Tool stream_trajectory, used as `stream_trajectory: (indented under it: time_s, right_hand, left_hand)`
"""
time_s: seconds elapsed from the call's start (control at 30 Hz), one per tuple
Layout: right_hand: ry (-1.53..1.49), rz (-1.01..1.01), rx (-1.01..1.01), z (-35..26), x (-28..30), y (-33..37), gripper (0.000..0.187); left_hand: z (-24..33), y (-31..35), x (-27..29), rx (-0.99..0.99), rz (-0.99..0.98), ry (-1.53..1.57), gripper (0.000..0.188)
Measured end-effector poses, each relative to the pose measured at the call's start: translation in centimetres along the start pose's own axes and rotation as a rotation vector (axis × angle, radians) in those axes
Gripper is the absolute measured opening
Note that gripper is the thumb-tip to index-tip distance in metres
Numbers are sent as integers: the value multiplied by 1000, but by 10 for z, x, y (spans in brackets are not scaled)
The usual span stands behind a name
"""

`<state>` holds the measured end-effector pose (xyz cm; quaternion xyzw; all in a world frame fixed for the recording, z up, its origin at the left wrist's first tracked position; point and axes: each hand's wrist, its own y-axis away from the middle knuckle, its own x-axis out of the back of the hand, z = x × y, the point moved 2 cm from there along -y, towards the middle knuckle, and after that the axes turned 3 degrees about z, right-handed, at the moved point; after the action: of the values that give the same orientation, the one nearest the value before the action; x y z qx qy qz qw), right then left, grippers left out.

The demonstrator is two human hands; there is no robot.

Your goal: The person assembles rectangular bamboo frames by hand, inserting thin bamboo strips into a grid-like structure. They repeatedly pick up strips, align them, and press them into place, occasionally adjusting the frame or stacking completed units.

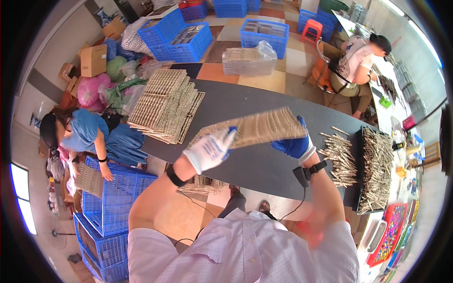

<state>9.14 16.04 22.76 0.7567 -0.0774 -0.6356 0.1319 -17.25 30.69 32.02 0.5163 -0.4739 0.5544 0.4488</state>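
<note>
Both my hands wear white work gloves with blue palms and fingers. Between them, tilted above the dark table point(226, 99), is a flat beige slatted panel point(264, 126), smeared by motion. Its near left end is gripped by my left hand point(211, 148), thumb on top. At the other end, my right hand point(295, 140) closes round the edge. A tall, uneven stack of similar panels point(163, 101) lies on the table's left part. To the right of my right hand is a loose heap of twisted beige sticks point(339, 158). Beside it, a black tray point(362, 165) holds many more.
At left, a person in blue point(92, 129) handles a similar panel over blue crates point(118, 188). Another person point(361, 56) sits at a bench on the right. Beyond the table stand a clear bin point(250, 67) and blue crates point(266, 35). More panels lie below the table's near edge.
</note>
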Motion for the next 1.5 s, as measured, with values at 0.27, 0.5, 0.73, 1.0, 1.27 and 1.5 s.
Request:
stream_trajectory:
  time_s: [0.27, 0.5, 0.73, 1.0, 1.27, 1.5]
  right_hand:
    - [406, 387, 57, -3, 91, 74, 36]
    - [619, 353, 285, -3, 142, 82, 39]
    - [1321, 376, 245, -7, 136, 110, 37]
    - [2162, 215, 477, 12, 137, 140, 45]
    - [2189, 474, 458, 39, 210, 154, 43]
    - [2005, 680, 411, 39, 198, 146, 37]
  left_hand:
    - [64, -9, -115, -405, -12, -235, 52]
    - [74, -18, -183, -269, -49, -80, 58]
    - [-11, 15, -196, 868, 412, 542, 94]
    - [-15, 13, -200, 583, -16, 1652, 66]
    - [26, 46, -225, 575, 40, 1209, 53]
    - [17, 44, -237, 784, 253, 1298, 46]
